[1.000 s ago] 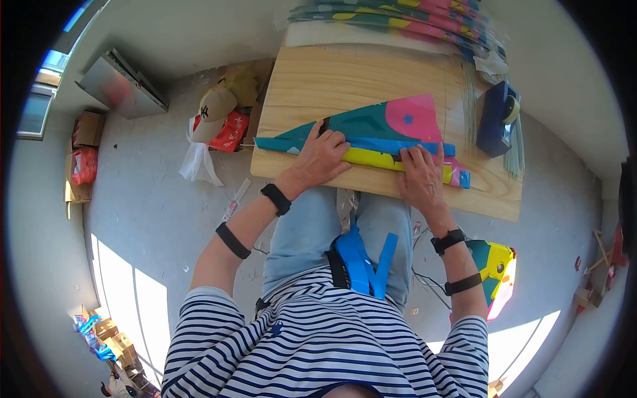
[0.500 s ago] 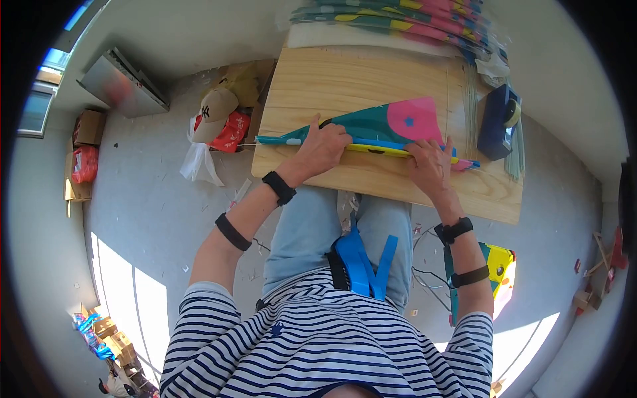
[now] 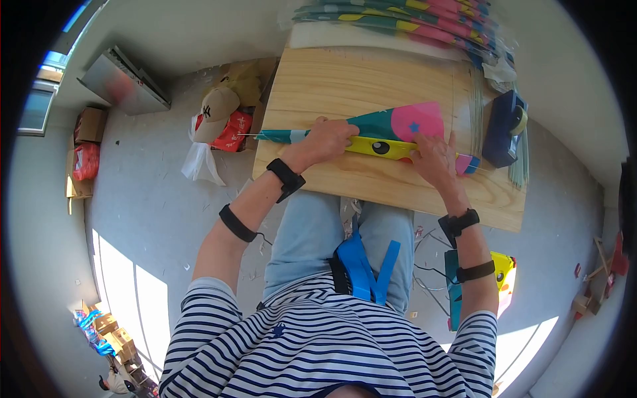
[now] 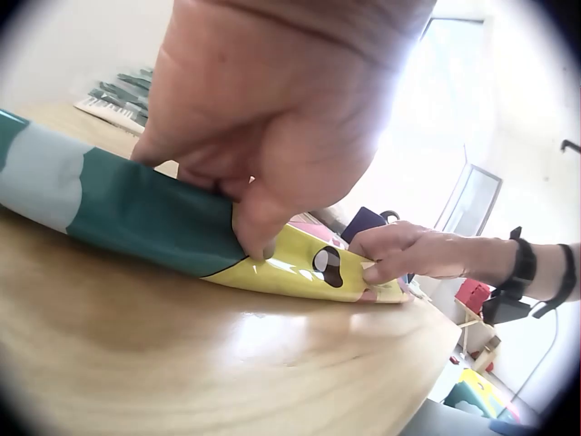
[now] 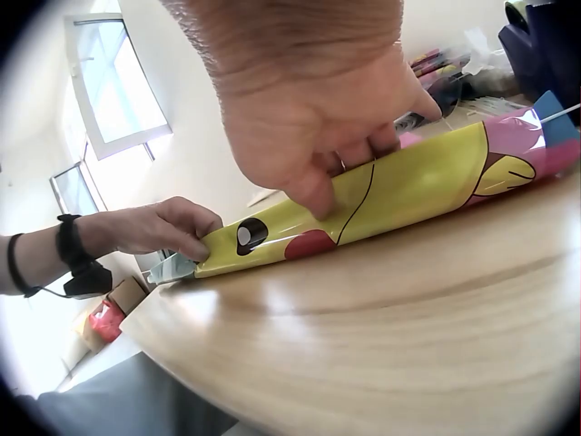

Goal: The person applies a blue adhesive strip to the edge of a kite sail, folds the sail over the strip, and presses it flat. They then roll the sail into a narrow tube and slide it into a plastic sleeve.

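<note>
A glossy printed sheet (image 3: 375,147), green, yellow and pink with a cartoon eye, lies across the wooden table (image 3: 358,73), its near edge rolled into a long tube. The flat pink and green part (image 3: 415,119) fans out behind the roll. A thin white rod (image 3: 247,135) sticks out of the left end, and its tip shows again at the right end. My left hand (image 3: 328,140) grips the roll left of the eye, thumb in front and fingers behind. To the right of the eye, my right hand (image 3: 434,159) holds the roll the same way, thumb on the yellow face.
A dark blue tape dispenser (image 3: 501,132) stands at the table's right side, beside a bundle of thin rods (image 3: 476,113). Stacked printed sheets (image 3: 391,26) lie at the far edge. A cap (image 3: 219,106) sits on a box left of the table. Another printed sheet (image 3: 504,268) hangs low at right.
The sheet has been rolled further: the blue strip has gone under, and the yellow face with the eye has turned up. Both hands moved slightly along with the roll.
</note>
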The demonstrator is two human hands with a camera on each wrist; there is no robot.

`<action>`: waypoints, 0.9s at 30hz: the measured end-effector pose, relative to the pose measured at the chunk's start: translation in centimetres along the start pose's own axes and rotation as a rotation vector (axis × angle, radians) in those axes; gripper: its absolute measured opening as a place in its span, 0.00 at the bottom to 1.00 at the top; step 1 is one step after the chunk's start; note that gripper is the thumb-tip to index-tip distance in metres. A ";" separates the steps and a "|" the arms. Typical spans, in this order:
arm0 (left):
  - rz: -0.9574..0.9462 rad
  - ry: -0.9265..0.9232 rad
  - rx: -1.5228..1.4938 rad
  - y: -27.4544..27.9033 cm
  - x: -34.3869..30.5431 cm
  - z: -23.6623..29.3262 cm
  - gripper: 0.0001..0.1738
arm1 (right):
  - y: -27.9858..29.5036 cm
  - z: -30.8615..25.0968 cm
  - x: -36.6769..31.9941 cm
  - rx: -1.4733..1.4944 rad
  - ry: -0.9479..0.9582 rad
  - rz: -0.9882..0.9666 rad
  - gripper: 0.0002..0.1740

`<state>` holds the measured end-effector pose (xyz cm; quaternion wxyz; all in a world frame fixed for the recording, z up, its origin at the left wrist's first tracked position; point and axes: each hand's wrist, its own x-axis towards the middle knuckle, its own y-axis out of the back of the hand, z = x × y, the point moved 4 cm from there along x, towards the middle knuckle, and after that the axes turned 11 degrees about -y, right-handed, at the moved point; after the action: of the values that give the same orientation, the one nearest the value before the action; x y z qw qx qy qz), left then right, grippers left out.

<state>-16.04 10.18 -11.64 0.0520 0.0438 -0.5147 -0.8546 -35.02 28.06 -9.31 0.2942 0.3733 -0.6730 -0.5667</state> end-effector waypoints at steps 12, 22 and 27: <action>0.048 0.144 0.063 0.8 0.1 1.2 0.12 | -0.4 -0.1 0.0 0.045 -0.108 0.008 0.22; 0.335 -0.201 0.387 -1.0 -1.2 4.0 0.15 | -1.9 -0.5 -1.4 -0.035 0.062 0.203 0.17; 0.336 -0.225 0.331 -0.9 -1.8 4.8 0.09 | 0.5 -1.3 -3.9 0.094 0.257 0.391 0.09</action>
<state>-14.88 15.01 -10.17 0.1279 -0.1298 -0.6503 -0.7375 -31.93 30.63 -8.53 0.4638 0.3181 -0.7153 -0.4148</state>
